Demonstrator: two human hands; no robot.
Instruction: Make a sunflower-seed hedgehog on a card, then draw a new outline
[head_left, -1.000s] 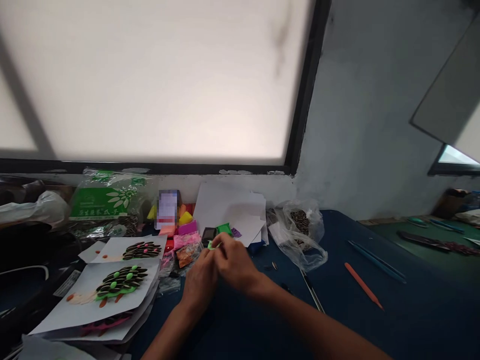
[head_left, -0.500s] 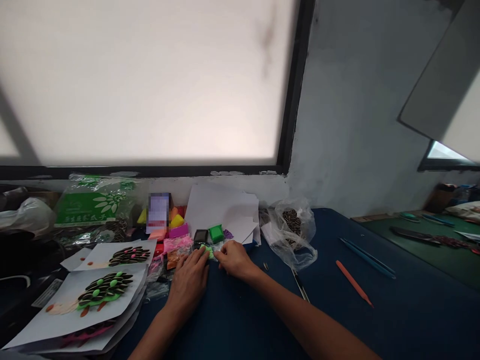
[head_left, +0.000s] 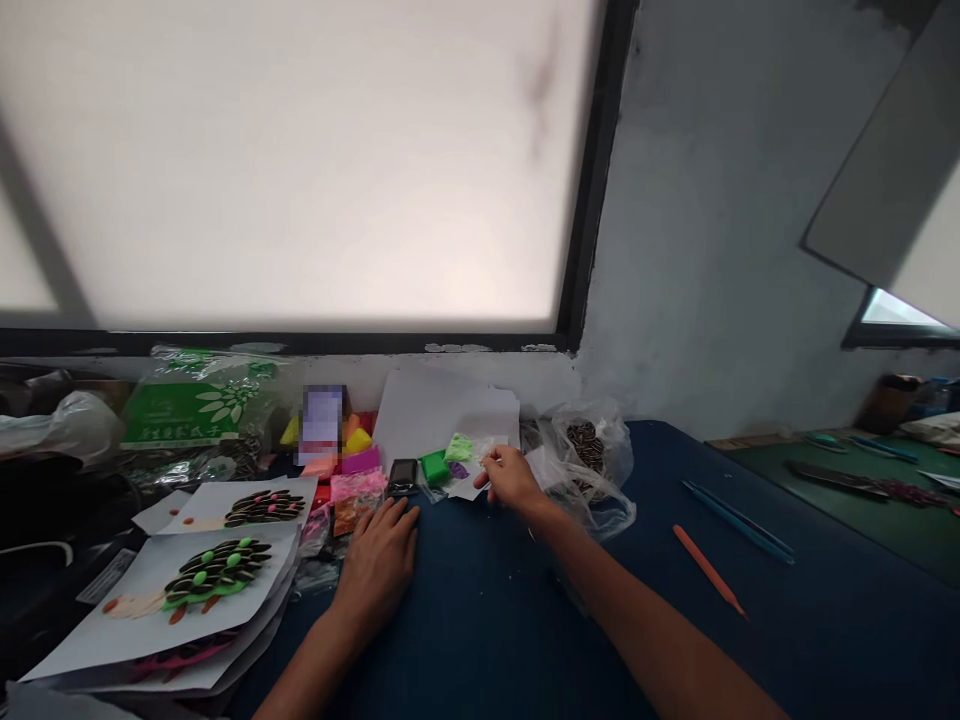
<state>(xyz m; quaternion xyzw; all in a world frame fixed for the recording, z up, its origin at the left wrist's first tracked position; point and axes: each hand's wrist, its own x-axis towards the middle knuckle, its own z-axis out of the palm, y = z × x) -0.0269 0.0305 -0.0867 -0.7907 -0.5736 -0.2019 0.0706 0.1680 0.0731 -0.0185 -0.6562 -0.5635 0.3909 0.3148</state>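
My left hand (head_left: 381, 550) lies flat on the dark blue table with its fingers stretched, next to an orange clay packet (head_left: 352, 515) and a small black block (head_left: 403, 475). My right hand (head_left: 511, 478) is closed in a pinch at the front edge of the white paper (head_left: 469, 488), whose corner sticks out left of the fingers. The fingertips are partly hidden. A light green clay packet (head_left: 459, 447) rests on the paper just beyond that hand. Beside it are a bright green clay block (head_left: 433, 467) and a bit of purple clay (head_left: 457, 469).
At left is a pile of papers with seed-and-clay hedgehog pictures (head_left: 225, 575). Behind it stands a green seed bag (head_left: 187, 410). A clear bag of seeds (head_left: 589, 450) lies to the right, then blue tweezers (head_left: 739, 520) and an orange pointed tool (head_left: 709, 570).
My right hand has moved right and away from my left hand, onto the paper. The light green clay packet has gone from between my hands onto the paper. My left hand stays put.
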